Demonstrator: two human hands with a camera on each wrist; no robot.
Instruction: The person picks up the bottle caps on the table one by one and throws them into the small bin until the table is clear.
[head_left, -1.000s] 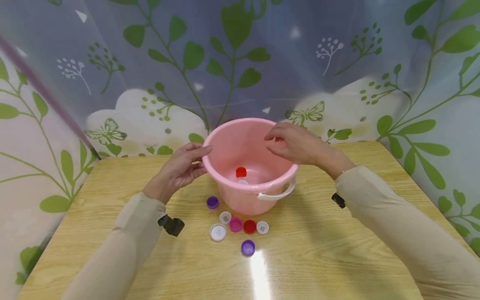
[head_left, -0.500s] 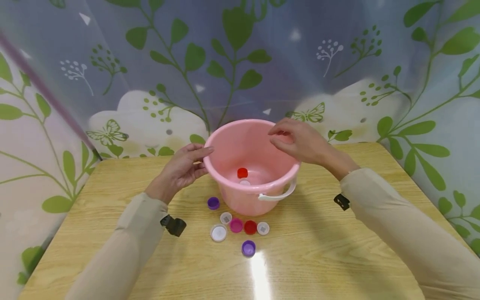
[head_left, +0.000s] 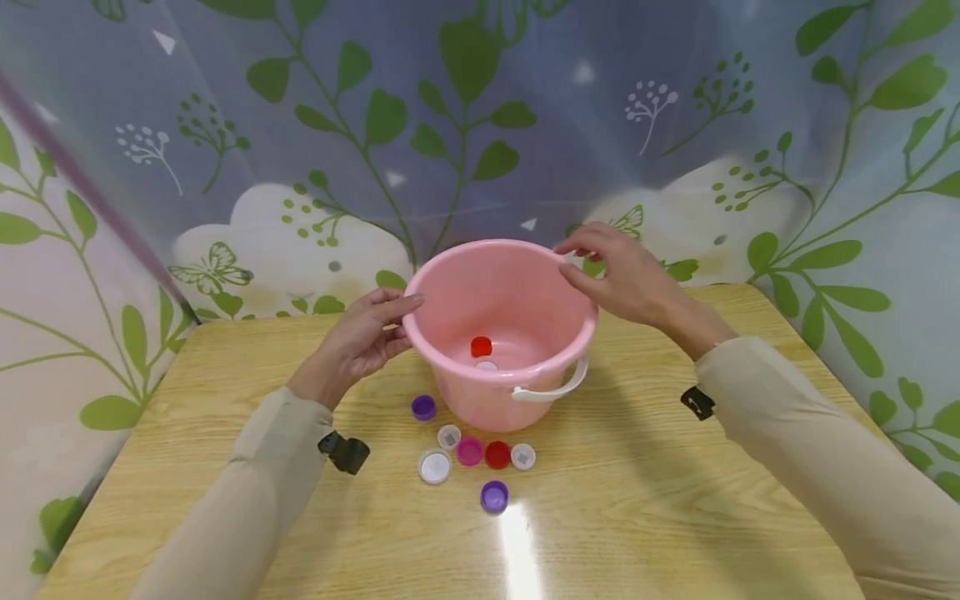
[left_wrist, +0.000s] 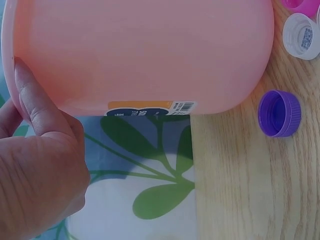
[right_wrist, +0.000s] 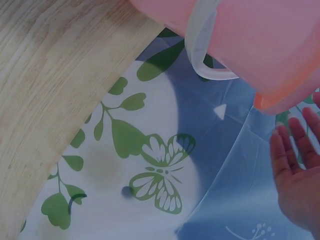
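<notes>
A pink bucket (head_left: pixel 480 402) with a white handle (head_left: pixel 551 393) stands upright on the table. My left hand (head_left: pixel 356 333) grips its left rim, thumb over the edge and the other fingers outside, as the left wrist view also shows. Beside the right rim is my right hand (head_left: pixel 630 279), fingers loosely bent and spread around nothing; whether a fingertip touches the rim I cannot tell. Inside the bucket lie a red bottle cap (head_left: pixel 481 347) and a white cap (head_left: pixel 487 365), partly hidden by the front rim. In the right wrist view, the right fingers (right_wrist: pixel 295 155) appear near the rim.
In front of the bucket lie several loose caps: purple caps (head_left: pixel 423 407) (left_wrist: pixel 279 114), a magenta cap (head_left: pixel 470 452), a red cap (head_left: pixel 497 455) and white caps (head_left: pixel 435 467). A printed curtain (head_left: pixel 495 125) hangs behind the wooden table (head_left: pixel 637 500).
My right hand has moved from above the bucket's opening outward to its right rim, and its fingers have spread apart. The left hand keeps its grip on the rim.
</notes>
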